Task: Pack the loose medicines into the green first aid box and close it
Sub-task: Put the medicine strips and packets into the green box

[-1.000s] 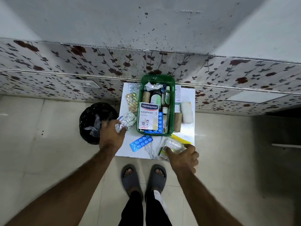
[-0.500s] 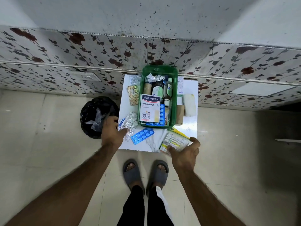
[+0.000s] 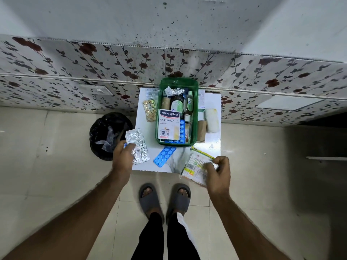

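The green first aid box (image 3: 159, 109) stands open on a small white table (image 3: 213, 147), holding a Hansaplast carton (image 3: 169, 124), bottles and blue blister strips. My left hand (image 3: 123, 158) grips silver foil tablet strips (image 3: 138, 147) at the table's left front. My right hand (image 3: 218, 173) holds a clear packet with yellow and green print (image 3: 195, 166) at the right front corner. A blue blister strip (image 3: 164, 156) lies loose in front of the box. A gold tablet strip (image 3: 149, 110) lies left of the box.
A white roll (image 3: 211, 120) and a brown roll (image 3: 201, 130) lie right of the box. A bin lined with a black bag (image 3: 105, 132) stands on the floor left of the table. A flower-patterned wall runs behind. My feet in grey sandals (image 3: 164, 199) stand before the table.
My left hand drew the silver strips back toward the table's front left. My right hand lifted the printed packet off the right front corner and closed on it.
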